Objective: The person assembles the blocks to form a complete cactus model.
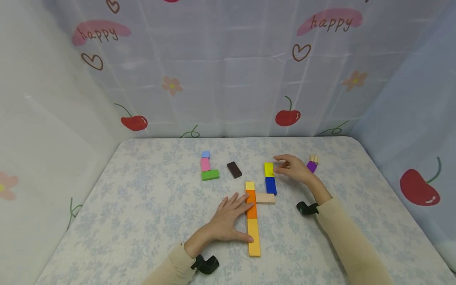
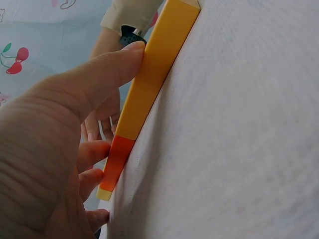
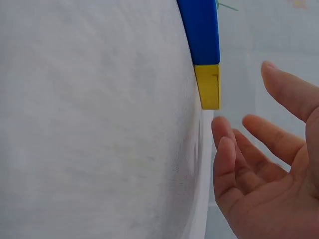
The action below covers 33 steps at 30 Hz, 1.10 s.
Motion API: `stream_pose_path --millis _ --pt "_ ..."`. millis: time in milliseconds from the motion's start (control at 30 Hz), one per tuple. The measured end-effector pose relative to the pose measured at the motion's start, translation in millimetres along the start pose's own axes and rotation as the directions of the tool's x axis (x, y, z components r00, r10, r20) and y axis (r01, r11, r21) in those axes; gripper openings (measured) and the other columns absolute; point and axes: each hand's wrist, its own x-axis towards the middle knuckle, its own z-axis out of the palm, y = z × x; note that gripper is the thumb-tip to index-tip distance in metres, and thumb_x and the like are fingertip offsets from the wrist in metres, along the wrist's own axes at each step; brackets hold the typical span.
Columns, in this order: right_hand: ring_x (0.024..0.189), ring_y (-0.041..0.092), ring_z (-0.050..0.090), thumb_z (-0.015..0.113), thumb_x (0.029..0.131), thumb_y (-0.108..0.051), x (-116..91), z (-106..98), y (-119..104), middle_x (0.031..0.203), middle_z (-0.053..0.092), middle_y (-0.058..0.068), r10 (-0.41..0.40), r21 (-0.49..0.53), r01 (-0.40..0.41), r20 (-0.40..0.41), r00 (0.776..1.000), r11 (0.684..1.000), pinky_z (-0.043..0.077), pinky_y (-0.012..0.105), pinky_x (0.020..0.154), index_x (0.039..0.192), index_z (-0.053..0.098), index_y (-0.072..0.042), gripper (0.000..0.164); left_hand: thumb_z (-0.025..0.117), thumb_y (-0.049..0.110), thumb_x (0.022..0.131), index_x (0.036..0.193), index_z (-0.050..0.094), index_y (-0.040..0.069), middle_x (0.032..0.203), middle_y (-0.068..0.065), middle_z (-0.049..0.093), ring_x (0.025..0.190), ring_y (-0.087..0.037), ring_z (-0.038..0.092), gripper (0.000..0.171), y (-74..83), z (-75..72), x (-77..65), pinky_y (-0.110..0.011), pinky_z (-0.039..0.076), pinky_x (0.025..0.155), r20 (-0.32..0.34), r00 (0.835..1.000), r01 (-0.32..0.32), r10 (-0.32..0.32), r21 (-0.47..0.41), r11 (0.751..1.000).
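My left hand (image 1: 225, 221) lies along a straight row of blocks, its spread fingertips on the orange block (image 1: 252, 211) and the thumb on the long amber block (image 1: 254, 248). A pale yellow block (image 1: 250, 185) caps the row's far end. From the orange block's right side a plain wooden block (image 1: 265, 198) sticks out sideways. Beyond it stand a blue block (image 1: 270, 185) and a yellow block (image 1: 268, 170), end to end. Beside the yellow block is my right hand (image 1: 293, 169), fingers loosely bent; in the right wrist view nothing is between its fingers and thumb.
Left of centre, a small light blue block (image 1: 206, 154), a pink block (image 1: 205, 164) and a green block (image 1: 210, 175) touch in an L shape. A dark brown block (image 1: 234, 170) lies alone. Behind the right hand are a purple block (image 1: 312, 166) and pale wooden pieces (image 1: 314, 158).
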Motion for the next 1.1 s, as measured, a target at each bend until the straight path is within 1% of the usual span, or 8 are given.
stream_pose_path --millis 133,267,367,500,633,733,800,1100 --pt "0.119 0.042 0.056 0.066 0.094 -0.021 -13 3 -1 0.141 0.048 0.023 -0.058 0.014 0.059 -0.055 0.997 0.998 0.048 0.056 0.098 0.141 0.049 0.0 0.054 0.074 0.061 0.075 0.154 0.033 0.027 0.165 0.006 0.011 0.154 -0.027 0.002 0.095 0.0 0.1 -0.3 -0.058 0.004 0.121 0.001 1.0 0.0 0.0 -0.005 1.0" --pt "0.128 0.041 0.049 0.068 0.093 -0.022 -27 7 -7 0.145 0.046 0.021 -0.089 0.031 0.091 -0.072 0.993 0.995 0.043 0.059 0.103 0.142 0.048 -0.002 0.057 0.074 0.061 0.075 0.154 0.033 0.028 0.165 0.006 0.012 0.154 -0.028 0.003 0.095 -0.1 -0.3 -0.3 -0.058 0.004 0.121 -0.002 1.0 0.0 0.0 -0.006 1.0" --pt "0.134 0.041 0.043 0.07 0.091 -0.025 -38 12 -10 0.149 0.043 0.02 -0.126 -0.01 0.126 -0.08 0.989 0.992 0.04 0.06 0.105 0.144 0.047 -0.004 0.061 0.075 0.061 0.075 0.154 0.033 0.027 0.165 0.006 0.012 0.153 -0.028 0.003 0.095 0.1 -0.7 -0.4 -0.058 0.004 0.121 -0.005 1.0 0.001 -0.001 -0.007 1.0" --pt "0.14 0.041 0.036 0.073 0.089 -0.028 -51 19 -12 0.152 0.04 0.018 -0.171 -0.089 0.165 -0.064 0.983 0.982 0.033 0.062 0.109 0.145 0.046 -0.006 0.066 0.075 0.061 0.075 0.154 0.034 0.026 0.165 0.005 0.013 0.153 -0.028 0.004 0.095 0.8 -1.3 -0.4 -0.058 0.004 0.121 -0.006 1.0 -0.001 0.001 -0.007 1.0" --pt "0.146 0.04 0.026 0.074 0.087 -0.035 -61 27 -13 0.157 0.035 0.015 -0.19 -0.135 0.187 -0.012 0.982 0.973 0.027 0.064 0.112 0.148 0.044 -0.009 0.072 0.075 0.061 0.075 0.153 0.035 0.025 0.165 0.004 0.014 0.153 -0.029 0.004 0.095 0.7 -1.2 -0.2 -0.058 0.005 0.121 -0.008 1.0 -0.003 0.003 -0.003 1.0" --pt "0.149 0.039 0.019 0.074 0.086 -0.037 -64 32 -12 0.158 0.033 0.013 -0.206 -0.153 0.205 0.007 0.978 0.967 0.024 0.065 0.114 0.148 0.043 -0.012 0.074 0.074 0.061 0.075 0.153 0.035 0.025 0.165 0.004 0.014 0.153 -0.029 0.004 0.095 0.2 -0.4 0.1 -0.058 0.005 0.121 -0.008 1.0 -0.004 0.004 0.003 1.0" --pt "0.149 0.039 0.018 0.074 0.086 -0.037 -65 35 -10 0.158 0.033 0.012 -0.223 -0.162 0.221 0.008 0.975 0.962 0.023 0.065 0.114 0.148 0.044 -0.012 0.074 0.074 0.061 0.075 0.153 0.034 0.026 0.165 0.004 0.013 0.153 -0.028 0.004 0.095 -0.4 0.2 0.2 -0.058 0.005 0.121 -0.008 1.0 -0.004 0.004 0.005 1.0" --pt "0.146 0.045 0.021 0.071 0.089 -0.035 -63 43 -2 0.156 0.035 0.018 -0.299 -0.211 0.296 0.017 0.954 0.932 0.022 0.07 0.111 0.146 0.046 -0.009 0.068 0.074 0.061 0.075 0.154 0.034 0.026 0.165 0.005 0.012 0.153 -0.028 0.003 0.095 0.0 -0.4 0.2 -0.058 0.005 0.121 -0.002 1.0 -0.001 0.001 -0.006 1.0"
